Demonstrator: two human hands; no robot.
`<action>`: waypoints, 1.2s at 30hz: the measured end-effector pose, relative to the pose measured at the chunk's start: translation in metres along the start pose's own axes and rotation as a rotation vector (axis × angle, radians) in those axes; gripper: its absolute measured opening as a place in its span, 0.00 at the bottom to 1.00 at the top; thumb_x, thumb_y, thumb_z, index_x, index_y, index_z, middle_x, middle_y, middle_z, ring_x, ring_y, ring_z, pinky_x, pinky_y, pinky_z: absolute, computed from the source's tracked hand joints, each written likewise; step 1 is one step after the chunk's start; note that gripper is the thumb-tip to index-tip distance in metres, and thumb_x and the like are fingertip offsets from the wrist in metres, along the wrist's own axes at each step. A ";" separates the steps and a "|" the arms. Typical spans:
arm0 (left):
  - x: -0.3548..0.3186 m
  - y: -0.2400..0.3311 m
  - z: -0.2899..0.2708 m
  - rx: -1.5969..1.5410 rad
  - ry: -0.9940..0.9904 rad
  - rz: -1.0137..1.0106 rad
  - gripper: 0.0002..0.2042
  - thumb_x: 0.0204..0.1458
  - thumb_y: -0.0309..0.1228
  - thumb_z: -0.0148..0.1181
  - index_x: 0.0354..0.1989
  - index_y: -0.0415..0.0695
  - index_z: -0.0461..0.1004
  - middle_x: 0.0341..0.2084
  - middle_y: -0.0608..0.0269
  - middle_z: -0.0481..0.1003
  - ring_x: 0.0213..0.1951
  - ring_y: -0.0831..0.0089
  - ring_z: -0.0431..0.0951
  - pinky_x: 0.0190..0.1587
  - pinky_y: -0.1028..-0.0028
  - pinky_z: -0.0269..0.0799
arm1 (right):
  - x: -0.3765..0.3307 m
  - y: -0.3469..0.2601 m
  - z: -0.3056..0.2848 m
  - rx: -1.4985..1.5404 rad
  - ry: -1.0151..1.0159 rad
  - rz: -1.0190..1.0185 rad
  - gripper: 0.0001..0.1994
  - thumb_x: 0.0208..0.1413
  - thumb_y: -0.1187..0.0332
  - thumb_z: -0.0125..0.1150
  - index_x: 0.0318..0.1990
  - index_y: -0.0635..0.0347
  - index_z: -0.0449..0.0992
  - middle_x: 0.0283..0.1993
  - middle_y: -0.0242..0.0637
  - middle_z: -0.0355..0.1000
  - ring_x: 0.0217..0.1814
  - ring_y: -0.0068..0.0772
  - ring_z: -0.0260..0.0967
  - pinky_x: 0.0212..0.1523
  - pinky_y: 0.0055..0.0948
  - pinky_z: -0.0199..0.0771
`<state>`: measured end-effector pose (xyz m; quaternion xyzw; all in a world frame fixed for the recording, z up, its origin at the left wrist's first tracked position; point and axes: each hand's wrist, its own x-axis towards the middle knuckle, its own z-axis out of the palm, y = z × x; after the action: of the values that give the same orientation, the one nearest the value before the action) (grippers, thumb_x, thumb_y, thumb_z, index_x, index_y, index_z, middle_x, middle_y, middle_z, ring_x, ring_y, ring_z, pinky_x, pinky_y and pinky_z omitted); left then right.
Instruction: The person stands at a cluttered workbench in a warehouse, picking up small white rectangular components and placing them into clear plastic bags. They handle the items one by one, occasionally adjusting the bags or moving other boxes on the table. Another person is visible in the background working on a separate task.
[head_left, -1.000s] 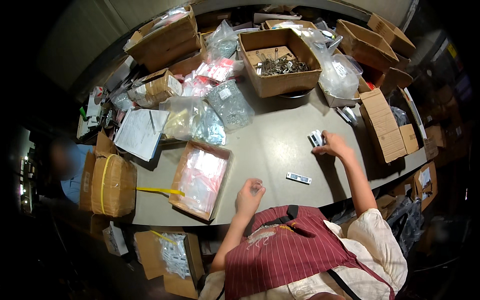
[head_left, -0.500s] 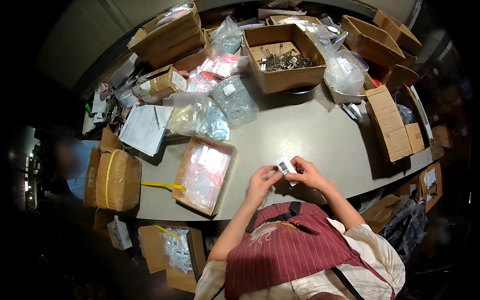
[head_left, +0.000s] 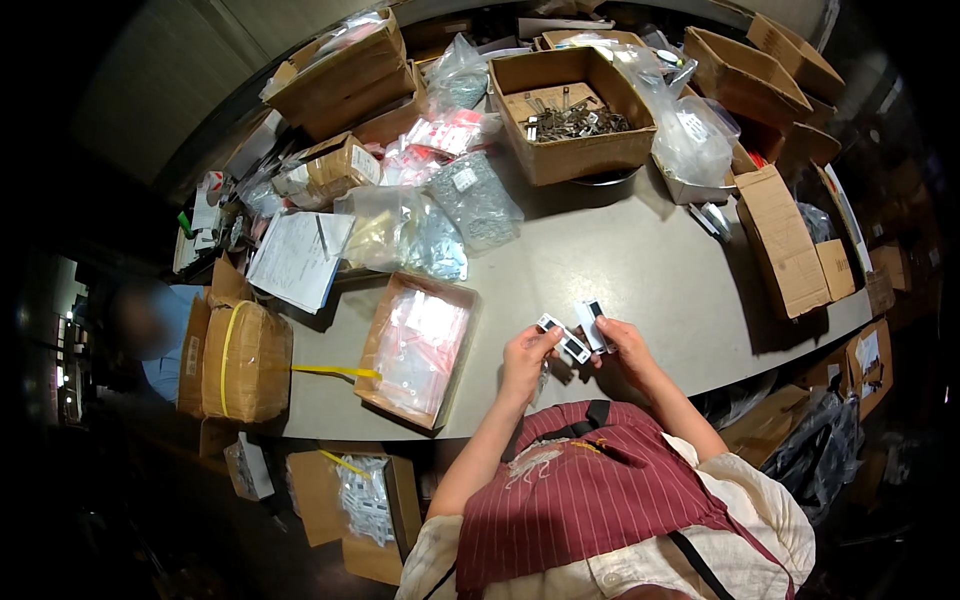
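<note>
We note packets (head_left: 423, 340) in a box (head_left: 458, 300), left of our left hand (head_left: 524, 360). Behind the box lie bags (head_left: 430, 228).

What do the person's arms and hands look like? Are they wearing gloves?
No gloves: the left hand and right hand are both bare, and no watch shows. The forearms are bare too. Higher up are loose, wrinkly, cream-coloured shirt sleeves, ending around the elbows. Over the shirt is a maroon apron with thin pale stripes.
</note>
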<state>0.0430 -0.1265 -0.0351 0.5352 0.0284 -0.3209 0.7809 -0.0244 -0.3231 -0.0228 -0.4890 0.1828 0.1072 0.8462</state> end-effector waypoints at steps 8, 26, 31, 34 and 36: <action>0.005 -0.010 -0.003 0.384 0.219 0.269 0.19 0.56 0.35 0.69 0.51 0.35 0.75 0.25 0.68 0.77 0.27 0.81 0.73 0.31 0.77 0.69 | -0.012 -0.014 0.002 -0.089 -0.015 -0.146 0.16 0.65 0.59 0.62 0.49 0.65 0.76 0.36 0.31 0.75 0.34 0.22 0.71 0.37 0.23 0.72; -0.026 0.022 0.009 0.102 -0.162 0.112 0.12 0.57 0.27 0.67 0.45 0.36 0.76 0.32 0.64 0.79 0.33 0.81 0.78 0.38 0.79 0.75 | -0.026 -0.014 0.033 -0.241 -0.085 -0.233 0.16 0.70 0.60 0.54 0.52 0.64 0.74 0.34 0.33 0.76 0.30 0.20 0.72 0.29 0.21 0.74; -0.033 0.031 0.010 0.094 -0.269 0.055 0.24 0.54 0.29 0.71 0.57 0.37 0.69 0.45 0.61 0.77 0.47 0.75 0.77 0.52 0.74 0.72 | -0.032 -0.054 0.036 -0.550 -0.195 -0.260 0.16 0.63 0.63 0.64 0.53 0.64 0.75 0.36 0.31 0.75 0.31 0.20 0.72 0.29 0.23 0.74; -0.029 0.031 0.000 0.131 -0.347 0.002 0.25 0.52 0.31 0.73 0.56 0.36 0.69 0.45 0.61 0.76 0.48 0.74 0.76 0.51 0.73 0.73 | -0.028 -0.077 0.031 -0.822 -0.325 -0.252 0.16 0.57 0.66 0.71 0.49 0.64 0.78 0.37 0.32 0.75 0.31 0.21 0.71 0.28 0.23 0.73; -0.030 0.040 -0.001 0.162 -0.404 -0.068 0.26 0.51 0.31 0.73 0.55 0.37 0.69 0.44 0.61 0.77 0.47 0.74 0.76 0.50 0.73 0.73 | -0.023 -0.087 0.031 -0.970 -0.398 -0.374 0.14 0.56 0.66 0.71 0.47 0.64 0.79 0.37 0.33 0.75 0.30 0.21 0.71 0.27 0.23 0.71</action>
<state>0.0402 -0.1024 0.0085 0.5199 -0.1366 -0.4491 0.7137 -0.0071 -0.3394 0.0694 -0.8168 -0.1409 0.1173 0.5470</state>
